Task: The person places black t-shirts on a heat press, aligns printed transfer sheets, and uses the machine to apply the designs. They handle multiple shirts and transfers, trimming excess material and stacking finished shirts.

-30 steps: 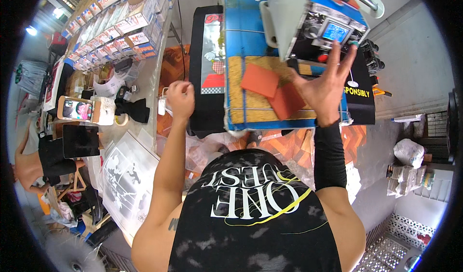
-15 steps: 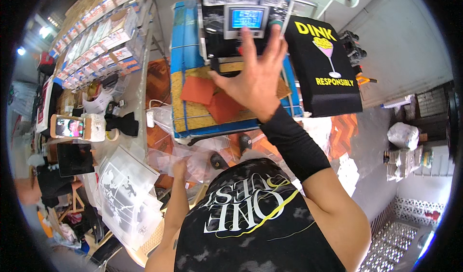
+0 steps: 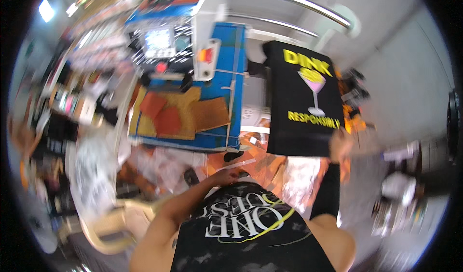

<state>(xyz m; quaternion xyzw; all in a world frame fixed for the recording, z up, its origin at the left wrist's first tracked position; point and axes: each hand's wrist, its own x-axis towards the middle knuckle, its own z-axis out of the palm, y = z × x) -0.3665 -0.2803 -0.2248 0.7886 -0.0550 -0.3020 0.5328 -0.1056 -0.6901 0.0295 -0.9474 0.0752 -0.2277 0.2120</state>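
Observation:
My right hand (image 3: 340, 142) is at the lower right corner of a black printed garment (image 3: 301, 139) lying flat at the right, with a yellow-and-pink cocktail design; motion blur hides its grip. My left hand (image 3: 227, 176) is low beside my waist, its fingers blurred. Left of the garment, a blue platform (image 3: 223, 55) carries a machine head with a lit control panel (image 3: 164, 50), red button and white side housing. Below the head lie a tan board (image 3: 188, 134), orange square pads (image 3: 166, 120) and a brown pad (image 3: 210, 115).
Cluttered shelves and a table (image 3: 87, 110) stand at the left, near another person (image 3: 24, 141). A cream plastic chair (image 3: 101, 243) is at lower left, steel rails (image 3: 294, 2) cross above, and white bundles (image 3: 398, 187) sit at the right. Scattered sheets lie on the patterned floor.
The view has swung right. My right hand has left the control panel and moved right and down to the black garment. My left hand has dropped from beside the platform to my waist.

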